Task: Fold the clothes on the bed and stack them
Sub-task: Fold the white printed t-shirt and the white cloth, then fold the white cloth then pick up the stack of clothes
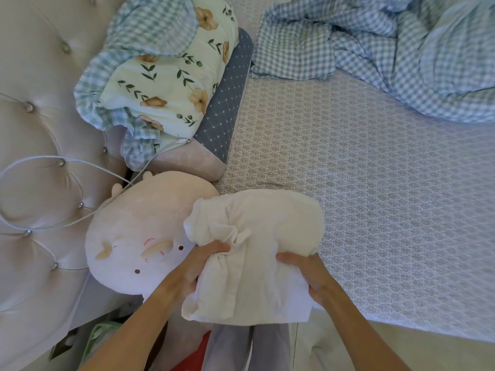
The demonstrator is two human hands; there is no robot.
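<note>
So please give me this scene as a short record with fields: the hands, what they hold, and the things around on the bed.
left hand: grips the bunched left side of the white garment
right hand: grips the garment's right edge
garment state: partly folded, at the bed's near edge
beside it: pink plush pillow, on the left
bedsheet: patterned, grey-blue
far right: gingham duvet, crumpled
far left: floral pillow

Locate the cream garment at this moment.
In the head view, the cream garment is low and central at the bed's near edge, gripped by the left hand and right hand, beside the plush pillow.
</note>
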